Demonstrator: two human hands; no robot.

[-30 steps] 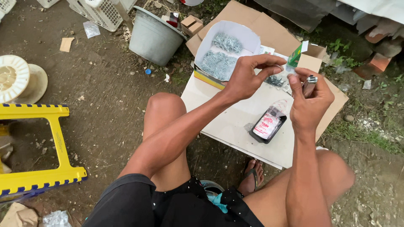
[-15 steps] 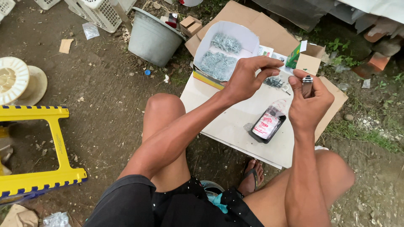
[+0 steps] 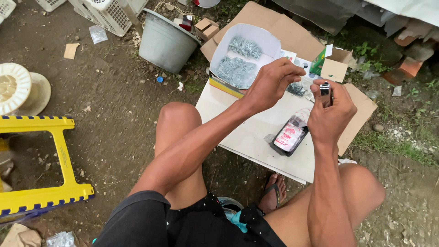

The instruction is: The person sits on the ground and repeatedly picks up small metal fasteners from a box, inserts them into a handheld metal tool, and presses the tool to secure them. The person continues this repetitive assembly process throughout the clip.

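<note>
view from above of a seated person's bare knees and two hands over a white board lying on flattened cardboard on dirt ground. at the board's far edge an open white box with a yellow rim holds two heaps of small grey metal pieces, perhaps nails or screws. a few more of these pieces lie loose on the board just beside it. near the right hand a small black tray holds a clear packet with a red and white label. behind that stands a small open cardboard box with a green side; its inside cannot be made out. a grey bucket sits on the ground to the left of the white box, contents hidden.

the right hand is closed around a small lighter with a metal top, held upright above the board, thumb near the top. the left hand hovers over the white box's near edge, fingers curled with tips pinched together; what it pinches is too small to tell.

a yellow plastic stool lies at far left.
</note>
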